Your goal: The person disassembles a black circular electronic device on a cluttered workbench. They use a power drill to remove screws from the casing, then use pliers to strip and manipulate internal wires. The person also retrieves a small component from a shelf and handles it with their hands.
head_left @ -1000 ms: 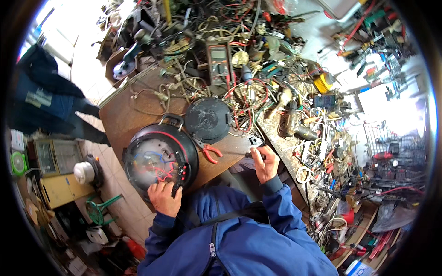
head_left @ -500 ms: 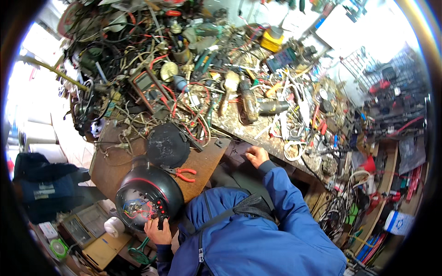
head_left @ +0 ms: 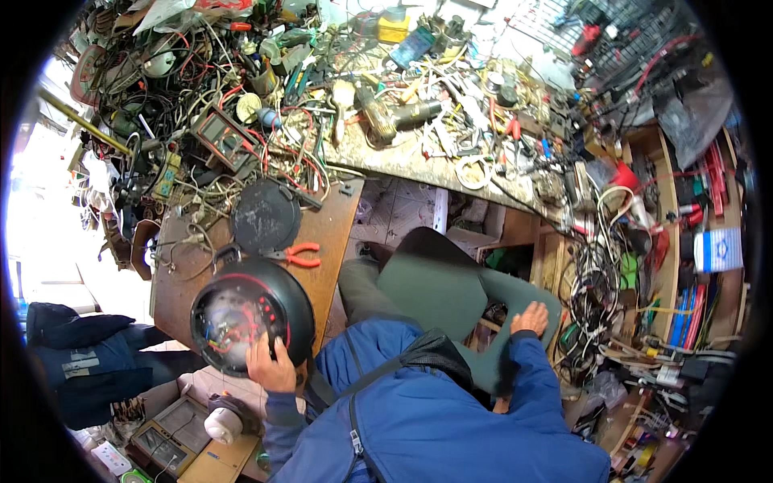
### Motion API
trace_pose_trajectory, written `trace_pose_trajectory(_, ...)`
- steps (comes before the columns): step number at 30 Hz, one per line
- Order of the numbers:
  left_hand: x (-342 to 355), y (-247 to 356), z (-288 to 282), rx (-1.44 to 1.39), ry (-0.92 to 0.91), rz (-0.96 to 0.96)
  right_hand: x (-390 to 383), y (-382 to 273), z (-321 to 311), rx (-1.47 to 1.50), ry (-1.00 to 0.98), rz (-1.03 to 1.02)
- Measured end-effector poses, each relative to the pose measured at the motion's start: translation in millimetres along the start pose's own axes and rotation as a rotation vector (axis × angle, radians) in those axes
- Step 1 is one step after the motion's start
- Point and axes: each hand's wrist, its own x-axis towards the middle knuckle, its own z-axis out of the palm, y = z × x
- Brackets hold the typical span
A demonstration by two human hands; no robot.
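Observation:
At the brown board's near edge sits a black, round, pot-like appliance, its underside facing up with coloured wires and red bits showing. My left hand is closed at its near rim, fingers bent over the edge; a dark part, perhaps a handle, is partly hidden beneath them. My right hand lies with fingers outstretched on the grey-green chair to my right. Red-handled pliers lie just beyond the appliance, next to a flat black disc.
A cluttered workbench runs along the back, with a multimeter, a brush and many cables. Shelves stand at the right. Dark clothing is at the far left, and a white round object sits low at the left.
My right hand has moved right and nearer, from the bench's front edge onto the chair. The chair now shows more fully. The left hand stays at the appliance's rim; the whole view has shifted.

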Motion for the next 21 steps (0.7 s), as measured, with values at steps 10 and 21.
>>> trace_pose_trajectory(10,-4,-21,1,0.048,-0.074,-0.036,-127,134,84,0.657,-0.106,0.485)
trace_pose_trajectory(21,-5,-28,1,0.082,-0.07,0.003,-83,148,93,1.463,-0.27,0.405)
